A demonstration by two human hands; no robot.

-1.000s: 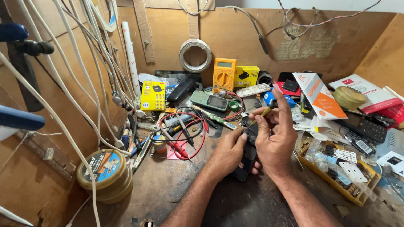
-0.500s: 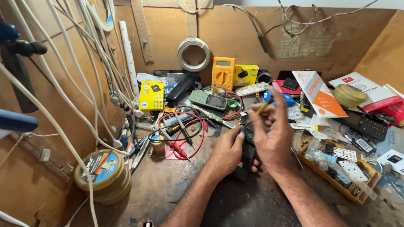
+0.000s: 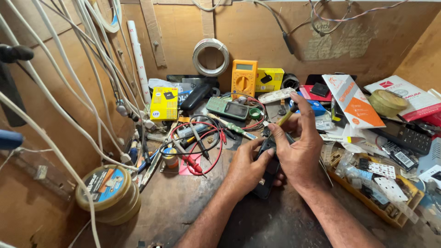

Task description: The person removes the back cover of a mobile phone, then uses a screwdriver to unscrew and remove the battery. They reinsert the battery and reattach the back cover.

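My left hand (image 3: 245,166) grips a black mobile phone (image 3: 266,179) that rests on the dark wooden bench, thumb pressed near its upper end. My right hand (image 3: 298,147) hovers over the phone's top and holds a small yellow-handled screwdriver (image 3: 287,115) between thumb and fingers, with its tip pointing down at the phone. Much of the phone is hidden under both hands.
A yellow multimeter (image 3: 244,78) with red and black probe leads (image 3: 202,147), a green keypad phone (image 3: 227,108) and yellow boxes (image 3: 164,104) lie behind. A tape roll stack (image 3: 108,193) sits at left, a tray of small parts (image 3: 381,183) at right. White cables hang along the left wall.
The hands have stayed over the phone. My right hand shifted slightly and its fingers turned the screwdriver.
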